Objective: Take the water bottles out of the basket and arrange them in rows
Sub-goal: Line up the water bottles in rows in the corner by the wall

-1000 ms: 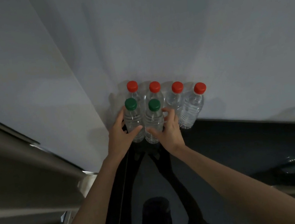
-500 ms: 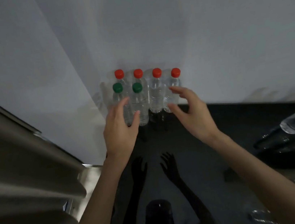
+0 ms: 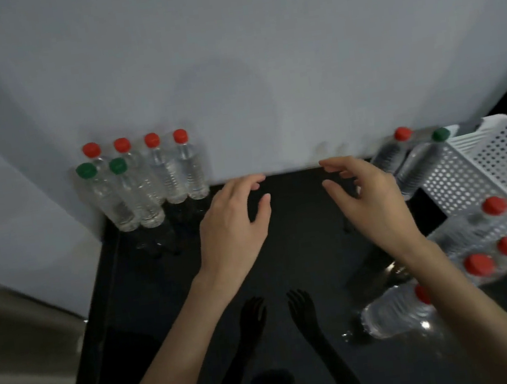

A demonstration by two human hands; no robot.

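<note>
Several clear water bottles stand in the far left corner of the glossy black table point(image 3: 163, 302): a back row with red caps point(image 3: 174, 173) against the wall, and two green-capped bottles point(image 3: 109, 195) in front. A white perforated basket point(image 3: 484, 172) lies tipped at the right, with a red-capped bottle point(image 3: 390, 153) and a green-capped bottle point(image 3: 418, 165) leaning against it. More red-capped bottles point(image 3: 481, 267) lie in front of the basket. My left hand point(image 3: 234, 224) and my right hand point(image 3: 373, 197) hover open and empty over the table's middle.
A grey wall point(image 3: 259, 60) runs behind the table and along its left side. A beige surface point(image 3: 14, 355) sits at the lower left, beyond the table's edge. One bottle point(image 3: 393, 315) lies on its side under my right forearm.
Both hands have let go of the green-capped bottles and drawn back to the right, toward the table's middle. The view has swung right, which brings the basket and loose bottles into sight.
</note>
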